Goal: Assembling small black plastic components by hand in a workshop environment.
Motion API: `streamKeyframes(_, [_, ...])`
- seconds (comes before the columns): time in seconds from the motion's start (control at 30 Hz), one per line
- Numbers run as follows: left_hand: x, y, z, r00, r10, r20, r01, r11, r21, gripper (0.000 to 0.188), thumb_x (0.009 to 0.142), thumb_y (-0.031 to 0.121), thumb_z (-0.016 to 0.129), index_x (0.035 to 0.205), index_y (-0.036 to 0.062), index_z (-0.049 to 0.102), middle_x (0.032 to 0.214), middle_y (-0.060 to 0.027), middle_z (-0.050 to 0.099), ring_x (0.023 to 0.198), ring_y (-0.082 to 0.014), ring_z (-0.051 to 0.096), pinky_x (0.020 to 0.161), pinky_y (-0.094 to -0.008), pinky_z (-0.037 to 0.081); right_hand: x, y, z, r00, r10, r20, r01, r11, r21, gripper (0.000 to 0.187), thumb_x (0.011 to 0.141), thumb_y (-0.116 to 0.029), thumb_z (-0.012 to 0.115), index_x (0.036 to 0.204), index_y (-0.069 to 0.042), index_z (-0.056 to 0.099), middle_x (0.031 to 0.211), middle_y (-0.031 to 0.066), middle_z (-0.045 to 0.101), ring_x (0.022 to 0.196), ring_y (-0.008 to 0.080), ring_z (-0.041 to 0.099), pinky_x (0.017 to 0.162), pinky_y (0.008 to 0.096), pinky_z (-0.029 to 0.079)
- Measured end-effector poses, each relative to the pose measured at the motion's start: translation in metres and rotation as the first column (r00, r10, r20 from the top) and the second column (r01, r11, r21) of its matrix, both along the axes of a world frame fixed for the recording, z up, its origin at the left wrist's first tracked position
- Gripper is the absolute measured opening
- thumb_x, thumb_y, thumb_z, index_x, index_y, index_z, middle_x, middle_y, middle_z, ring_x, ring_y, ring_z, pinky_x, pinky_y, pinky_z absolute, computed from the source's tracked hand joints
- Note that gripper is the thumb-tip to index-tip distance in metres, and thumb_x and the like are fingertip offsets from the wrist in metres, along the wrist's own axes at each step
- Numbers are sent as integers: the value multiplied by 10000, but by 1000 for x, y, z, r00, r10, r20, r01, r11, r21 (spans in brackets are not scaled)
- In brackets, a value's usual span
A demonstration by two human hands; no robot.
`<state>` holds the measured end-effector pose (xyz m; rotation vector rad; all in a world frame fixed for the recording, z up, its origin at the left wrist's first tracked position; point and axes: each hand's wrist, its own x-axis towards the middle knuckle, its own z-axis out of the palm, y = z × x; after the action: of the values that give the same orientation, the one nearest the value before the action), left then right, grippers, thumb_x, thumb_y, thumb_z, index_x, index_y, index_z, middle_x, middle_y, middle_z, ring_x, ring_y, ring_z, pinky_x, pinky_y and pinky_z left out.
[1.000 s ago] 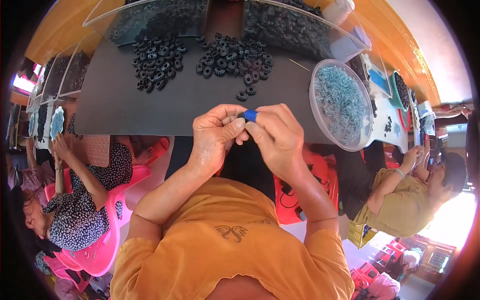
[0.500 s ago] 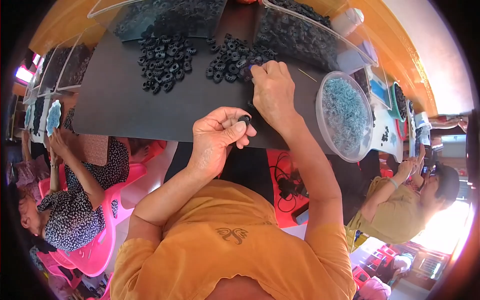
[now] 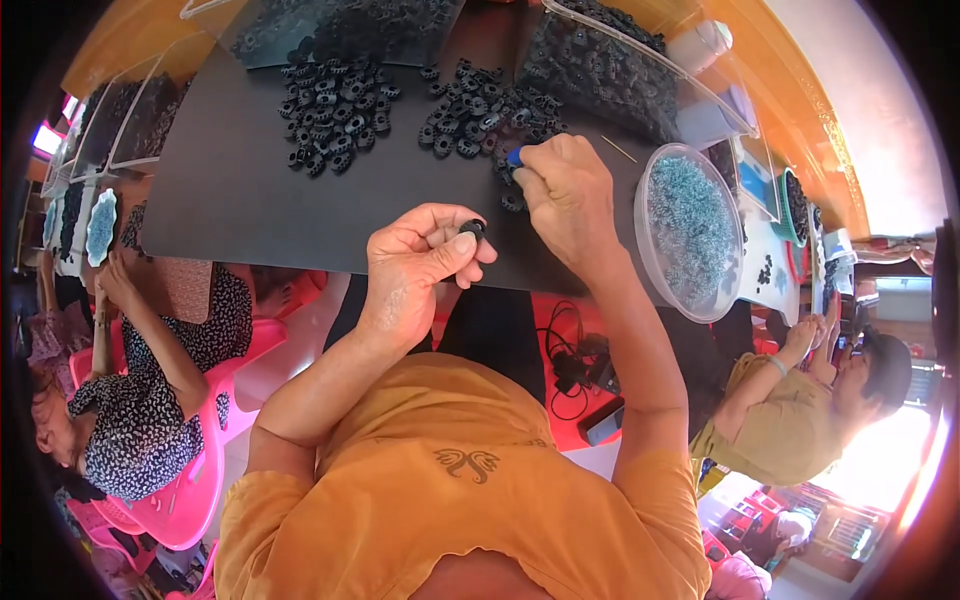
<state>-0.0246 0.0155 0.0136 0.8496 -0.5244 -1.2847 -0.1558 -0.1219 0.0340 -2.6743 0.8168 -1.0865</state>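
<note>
Between thumb and fingertips, my left hand pinches a small black plastic clip piece above the table's near edge. My right hand is closed around a small tool whose blue end shows beside the thumb; the rest of it is hidden in the fist. Just beyond the right hand lies a pile of black clip pieces, with a few stray ones trailing toward the hand. Farther left on the dark tabletop is a second pile of clip pieces.
A round clear tub of tiny bluish metallic parts stands at the right. Clear bins of black pieces line the far side. A thin stick lies near the tub. Co-workers sit at left and right.
My right hand has shifted slightly right and nearer to me, its blue-ended tool showing more. The left hand has drifted a little left, still pinching the clip piece. The whole view has shifted slightly.
</note>
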Motion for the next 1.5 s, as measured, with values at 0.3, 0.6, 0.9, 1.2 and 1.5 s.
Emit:
streamKeyframes(0.3, [0,3,0,1000,4,31,-3,1000,-17,172,870,48,605,1017,-41,597,805,-118,662,621,-106,583,587,-215,488,20,4,2,980,-15,-201,-8,994,-111,153,647,-63,712,719,-36,579,715,104,518,717,292,518,617,403,429])
streamKeyframes(0.6, [-1,5,-2,999,10,49,-9,1000,-24,186,867,54,610,1024,-47,597,818,-120,666,626,-98,587,605,-205,487,28,13,-7,970,67,-232,-114,974,-194,87,609,-25,598,678,-35,545,729,122,537,736,282,519,664,382,417])
streamKeyframes(0.9, [-2,12,1,998,14,60,-12,1000,-27,195,860,59,623,1024,-45,598,818,-123,665,629,-94,587,614,-205,489,17,5,-2,991,122,-57,-120,992,25,129,634,20,627,748,-35,600,735,97,539,722,297,518,628,381,439])
streamKeyframes(1.2, [0,13,2,998,24,64,-23,1000,-18,185,866,55,615,1021,-43,598,814,-123,663,628,-96,585,612,-205,489,25,4,-5,944,153,-292,-160,987,2,70,628,18,590,688,-15,581,761,129,522,779,288,496,686,393,430])
streamKeyframes(1.5, [0,12,3,995,37,90,-37,999,-2,190,867,75,624,1023,-32,600,807,-108,660,634,-96,576,599,-207,480,27,5,-6,969,162,-186,-182,979,-96,166,674,-29,668,742,-24,517,754,123,516,737,296,503,635,401,427])
